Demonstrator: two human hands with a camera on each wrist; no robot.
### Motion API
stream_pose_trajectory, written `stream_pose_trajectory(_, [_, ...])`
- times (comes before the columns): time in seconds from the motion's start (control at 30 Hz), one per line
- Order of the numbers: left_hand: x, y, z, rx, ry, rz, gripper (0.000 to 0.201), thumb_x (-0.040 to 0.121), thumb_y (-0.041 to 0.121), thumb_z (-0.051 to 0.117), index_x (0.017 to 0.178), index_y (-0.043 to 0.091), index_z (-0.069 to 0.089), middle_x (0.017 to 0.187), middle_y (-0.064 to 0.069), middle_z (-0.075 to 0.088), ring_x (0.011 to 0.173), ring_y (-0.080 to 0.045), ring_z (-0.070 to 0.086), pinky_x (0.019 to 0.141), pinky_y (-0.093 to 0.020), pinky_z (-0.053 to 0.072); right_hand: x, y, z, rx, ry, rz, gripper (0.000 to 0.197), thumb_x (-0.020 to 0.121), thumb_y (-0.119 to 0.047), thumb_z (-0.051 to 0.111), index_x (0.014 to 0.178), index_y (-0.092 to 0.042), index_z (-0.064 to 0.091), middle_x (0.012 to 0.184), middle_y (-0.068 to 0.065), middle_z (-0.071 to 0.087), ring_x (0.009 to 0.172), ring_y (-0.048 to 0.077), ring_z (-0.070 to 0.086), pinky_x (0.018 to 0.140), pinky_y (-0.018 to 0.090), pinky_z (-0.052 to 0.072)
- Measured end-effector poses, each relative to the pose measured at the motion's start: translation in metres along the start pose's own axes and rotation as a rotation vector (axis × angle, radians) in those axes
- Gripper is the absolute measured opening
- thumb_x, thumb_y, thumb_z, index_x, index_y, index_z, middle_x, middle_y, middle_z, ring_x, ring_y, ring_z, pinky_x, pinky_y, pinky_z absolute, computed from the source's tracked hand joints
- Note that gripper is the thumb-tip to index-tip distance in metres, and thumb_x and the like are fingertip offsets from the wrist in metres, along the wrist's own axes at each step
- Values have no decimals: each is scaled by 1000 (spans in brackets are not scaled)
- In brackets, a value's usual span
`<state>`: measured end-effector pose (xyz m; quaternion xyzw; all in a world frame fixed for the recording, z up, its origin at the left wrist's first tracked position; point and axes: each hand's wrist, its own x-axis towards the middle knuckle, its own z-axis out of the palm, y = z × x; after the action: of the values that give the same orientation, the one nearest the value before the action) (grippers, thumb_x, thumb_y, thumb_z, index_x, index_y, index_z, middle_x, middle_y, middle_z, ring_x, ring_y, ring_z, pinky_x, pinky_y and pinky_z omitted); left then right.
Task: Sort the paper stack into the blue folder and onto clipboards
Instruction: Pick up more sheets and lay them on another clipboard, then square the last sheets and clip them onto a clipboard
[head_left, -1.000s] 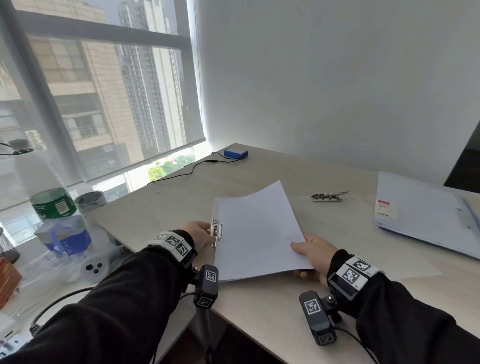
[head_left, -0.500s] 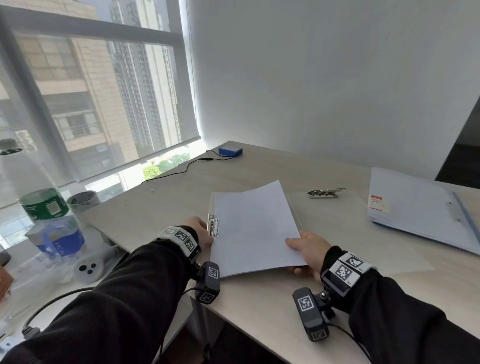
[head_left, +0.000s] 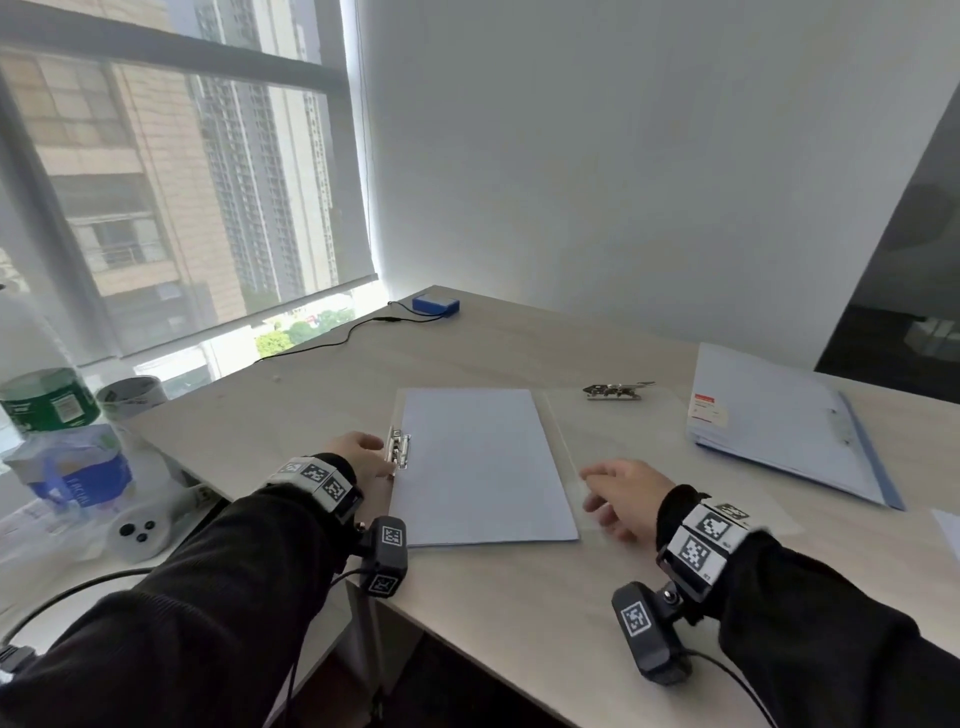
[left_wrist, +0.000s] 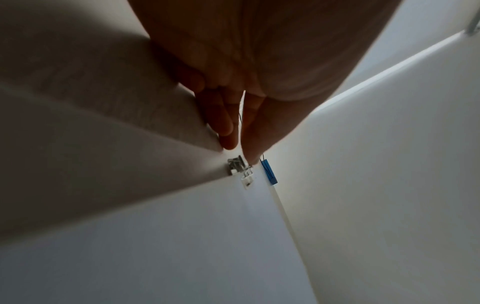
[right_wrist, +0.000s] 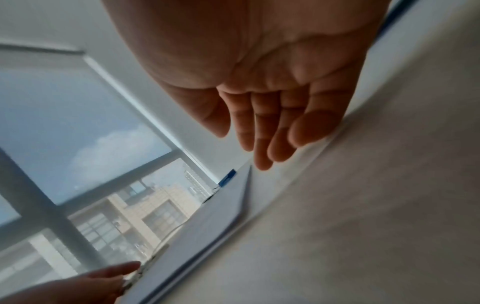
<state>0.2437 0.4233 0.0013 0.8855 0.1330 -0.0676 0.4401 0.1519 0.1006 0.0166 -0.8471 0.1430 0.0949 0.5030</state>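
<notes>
1. A pale wood-grain table (head_left: 493, 332) is filling a corner of the room, with a white wall behind it and a tall window with a half-lowered roller blind (head_left: 171, 171) along its left edge.
2. A transparent clipboard (head_left: 563, 441) is lying flat near the table's front edge, its metal clip (head_left: 399, 451) sitting at the left end, so its long axis is running left to right.
3. A white paper sheet (head_left: 483, 467) is lying on that clipboard, its left short edge under the clip and its right edge pointing toward the table's right side.
4. The left hand (head_left: 363, 457) is pinching the clip between thumb and fingers (left_wrist: 228, 123).
5. The right hand (head_left: 623, 499) is hovering just right of the sheet, its fingers (right_wrist: 262, 131) loosely extended and holding nothing.
6. A second transparent clipboard, marked by its own clip (head_left: 615, 391), is lying beside the first one.
7. The blue folder (head_left: 789, 431) is lying open by the table's right edge, holding papers.
8. A small blue box (head_left: 435, 304) with a black cable is sitting at the table's far left corner.
</notes>
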Motion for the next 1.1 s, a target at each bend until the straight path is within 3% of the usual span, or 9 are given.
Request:
stream_pose_trajectory(0.13, [-10,-4,-5,-231,126,18,44,81,13,68,125,11,58,120,-16,65,109,-32,62,98,-40,48,-9,15,-32,-412,20,-68,38,95,-25,50,132,-19,58,130,2,61,118,18,56,98,24,40])
stream_pose_trajectory(0.23, [-32,6,-2,-378,235,74,36,82,13,61,118,13,61,113,-13,67,105,-31,63,96,-44,49,-21,17,-33,-540,-109,-60,48,95,-34,51,141,-22,49,145,1,52,132,17,48,110,24,31])
stream_pose_trajectory(0.37, [-77,38,19,-561,127,176,29,85,13,57,114,16,59,98,-5,66,79,-18,63,63,-30,44,-54,8,-14,-676,-219,-144,53,96,-37,48,147,-23,40,153,0,42,141,17,38,116,26,25])
stream_pose_trajectory(0.47, [-109,64,44,-624,-21,197,30,86,18,56,115,24,56,103,1,66,82,-14,63,64,-29,39,-84,3,1,-579,-317,-244,48,96,-37,48,144,-29,44,148,-5,48,133,13,46,112,26,30])
stream_pose_trajectory(0.57, [-137,86,73,-628,-172,207,31,88,18,55,117,25,53,102,-1,65,82,-16,61,67,-30,38,-108,6,2,-319,-356,-249,39,97,-34,49,135,-30,54,129,-11,59,112,8,59,94,23,43])
stream_pose_trajectory(0.67, [-159,99,105,-573,-286,230,27,87,18,56,113,25,56,98,0,66,82,-17,61,70,-32,39,-124,25,-24,-15,-252,-167,30,94,-31,54,122,-26,63,117,-4,71,100,14,71,80,27,53])
stream_pose_trajectory(0.83, [-191,127,172,-536,-442,230,31,85,16,57,114,26,55,103,-2,67,85,-19,66,64,-30,43,-146,80,-102,208,76,-6,24,96,-29,52,111,-17,66,102,4,76,81,15,67,64,27,45])
stream_pose_trajectory(0.97, [-225,157,237,-503,-619,226,32,87,14,57,118,22,52,103,-4,65,91,-20,63,70,-32,46,-170,133,-164,181,384,87,24,93,-27,55,107,-13,70,106,3,73,89,15,62,68,26,42])
stream_pose_trajectory(1.1, [-260,177,300,-381,-754,248,37,85,19,61,121,19,53,109,-6,62,97,-20,59,75,-34,48,-205,186,-225,161,631,150,24,91,-27,58,106,-14,71,111,1,69,109,21,59,89,29,42])
